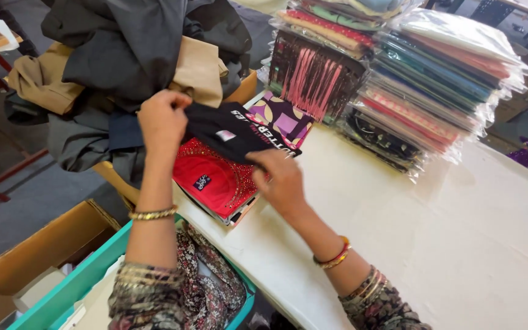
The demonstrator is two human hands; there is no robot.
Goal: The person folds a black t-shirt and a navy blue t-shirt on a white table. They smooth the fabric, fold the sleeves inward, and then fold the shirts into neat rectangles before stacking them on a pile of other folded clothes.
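Left hand [161, 119] pinches far-left edge of black printed garment [233, 131]; right hand [282, 177] grips its near-right edge. Garment stretched between hands, long axis left-right, over red embroidered garment [212, 177] on white table [435, 232]

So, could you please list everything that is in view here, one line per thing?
black garment: one, black with a print, held over the folded pile
red garment: one, red with beading, top of the folded pile at the table edge
patterned fabric: one, purple and cream, behind the black garment
bagged garments: two stacks, mixed colours, far side of the table
table: one, white
loose clothes: heap, grey and tan, left
bin: one, teal, lower left
cardboard box: one, brown, lower left
left hand: grips the black garment
right hand: grips the black garment
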